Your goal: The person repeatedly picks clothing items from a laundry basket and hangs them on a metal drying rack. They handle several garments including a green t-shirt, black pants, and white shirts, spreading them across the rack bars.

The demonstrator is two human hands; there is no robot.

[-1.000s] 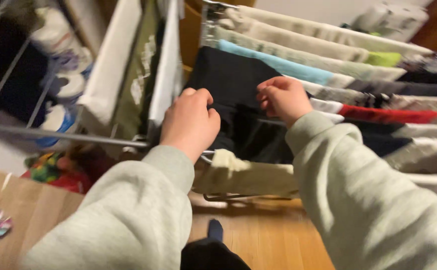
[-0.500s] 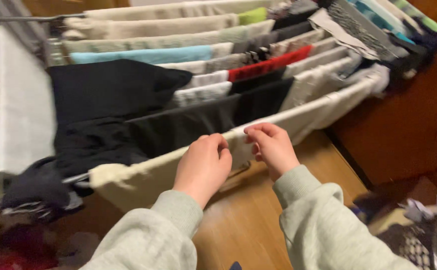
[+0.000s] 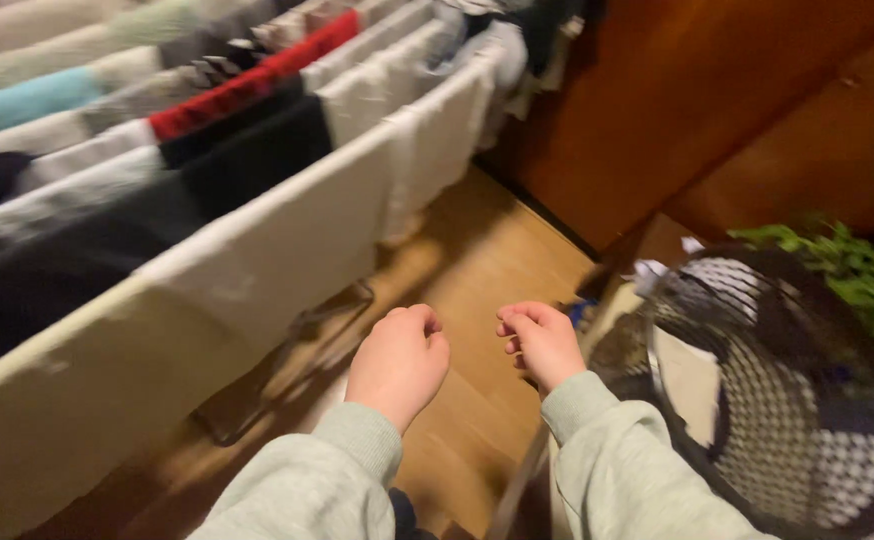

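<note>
My left hand (image 3: 398,358) and my right hand (image 3: 540,342) hang side by side over the wooden floor (image 3: 477,260), both with fingers curled in and nothing in them. They are clear of the drying rack (image 3: 287,345), which runs along the left. Its nearest rail carries a cream cloth (image 3: 207,290). Behind that hang a black garment (image 3: 247,160), a red garment (image 3: 247,85), a light blue cloth (image 3: 27,100) and several white and grey pieces. Grey-green sleeves cover both my arms.
A dark mesh laundry basket (image 3: 797,400) stands at the lower right, close to my right arm. Green leaves (image 3: 857,270) show behind it. A brown wooden cabinet (image 3: 717,110) fills the upper right.
Both hands have let go of the cream cloth on the near rail and dropped away from the rack. My view has swung right, bringing the mesh basket and cabinet into sight.
</note>
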